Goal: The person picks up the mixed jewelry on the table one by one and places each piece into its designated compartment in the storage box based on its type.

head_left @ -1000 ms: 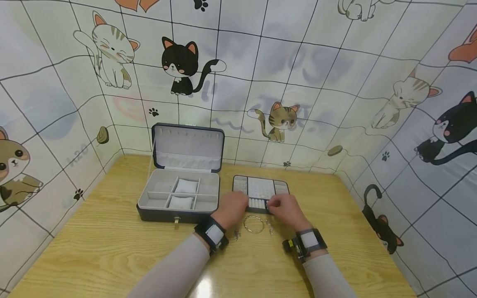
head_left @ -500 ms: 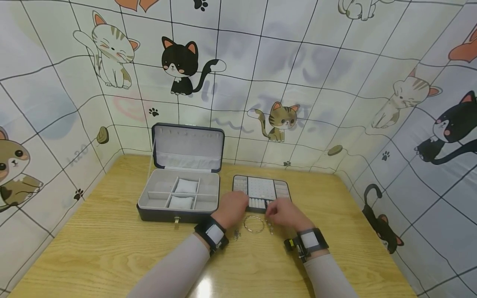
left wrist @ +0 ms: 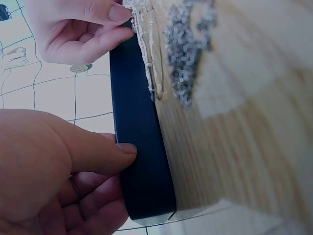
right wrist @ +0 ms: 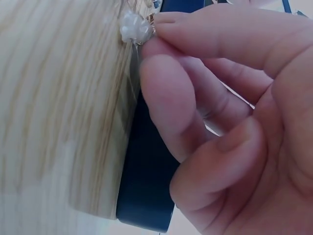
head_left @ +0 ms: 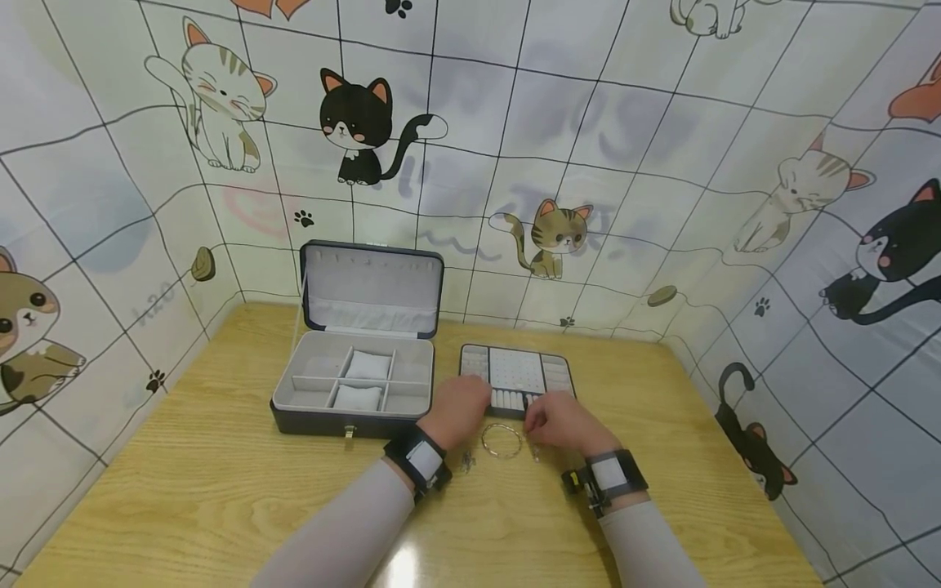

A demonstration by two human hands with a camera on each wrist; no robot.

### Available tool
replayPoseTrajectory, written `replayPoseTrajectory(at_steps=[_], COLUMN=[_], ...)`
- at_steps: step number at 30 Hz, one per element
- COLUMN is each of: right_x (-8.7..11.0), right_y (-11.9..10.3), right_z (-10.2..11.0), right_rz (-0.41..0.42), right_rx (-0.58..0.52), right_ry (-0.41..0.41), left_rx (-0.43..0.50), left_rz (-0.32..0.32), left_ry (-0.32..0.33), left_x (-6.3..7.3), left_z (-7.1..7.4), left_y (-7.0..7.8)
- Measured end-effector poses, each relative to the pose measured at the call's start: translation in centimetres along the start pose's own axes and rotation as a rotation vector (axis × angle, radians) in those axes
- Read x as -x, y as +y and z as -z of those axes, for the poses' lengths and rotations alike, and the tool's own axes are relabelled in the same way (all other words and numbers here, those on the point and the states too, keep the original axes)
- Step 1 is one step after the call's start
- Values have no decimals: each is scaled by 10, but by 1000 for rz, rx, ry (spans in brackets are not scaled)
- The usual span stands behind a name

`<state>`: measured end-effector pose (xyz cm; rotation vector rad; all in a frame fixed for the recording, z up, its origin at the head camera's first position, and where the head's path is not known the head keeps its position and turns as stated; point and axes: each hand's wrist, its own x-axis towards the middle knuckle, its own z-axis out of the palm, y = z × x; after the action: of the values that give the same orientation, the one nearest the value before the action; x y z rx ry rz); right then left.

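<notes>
My left hand (head_left: 457,410) grips the left front of a dark-edged jewelry tray (head_left: 516,371), which has white padded sections and ring rolls. In the left wrist view its thumb presses on the tray's dark side (left wrist: 142,161). At the tray's front right, my right hand (head_left: 562,420) pinches a small gold-coloured piece of jewelry (right wrist: 150,19) between thumb and fingertip. A cluster of clear white beads (right wrist: 133,27) sits right beside those fingertips; whether it belongs to the pinched piece I cannot tell. A gold bangle (head_left: 501,456) lies on the table between my hands.
An open dark jewelry box (head_left: 353,426) with light compartments and two small cushions stands left of the tray, lid raised. A silver chain piece (head_left: 467,461) and another small jewelry piece (head_left: 535,453) lie on the wooden table (head_left: 220,482). A cat-print cloth (head_left: 470,180) hangs behind.
My right hand has drawn back slightly from the tray's ring rolls toward the jewelry at its front, fingers still pinched. The left hand keeps its place on the tray.
</notes>
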<state>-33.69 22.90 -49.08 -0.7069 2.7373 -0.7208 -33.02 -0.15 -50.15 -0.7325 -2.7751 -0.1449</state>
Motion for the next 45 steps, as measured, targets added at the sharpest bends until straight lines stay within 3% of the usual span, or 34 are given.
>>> replayPoseTrajectory(at_steps=[16,28,36,45], right_x=[0,0,1,2], right_y=[-4,-8,-9,-11], right_z=[-3,-3,-2,-1], right_rz=[46,-8,52,52], right_rx=[98,143,164,170], right_ry=[39,25,23,23], left_rx=[-3,12,20,38], left_rz=[-3,0,8,22], left_ry=[2,-11,-6,-11], left_x=[0,0,-1,-2], left_z=[2,3,-1,0], left_y=[0,0,-1,-1])
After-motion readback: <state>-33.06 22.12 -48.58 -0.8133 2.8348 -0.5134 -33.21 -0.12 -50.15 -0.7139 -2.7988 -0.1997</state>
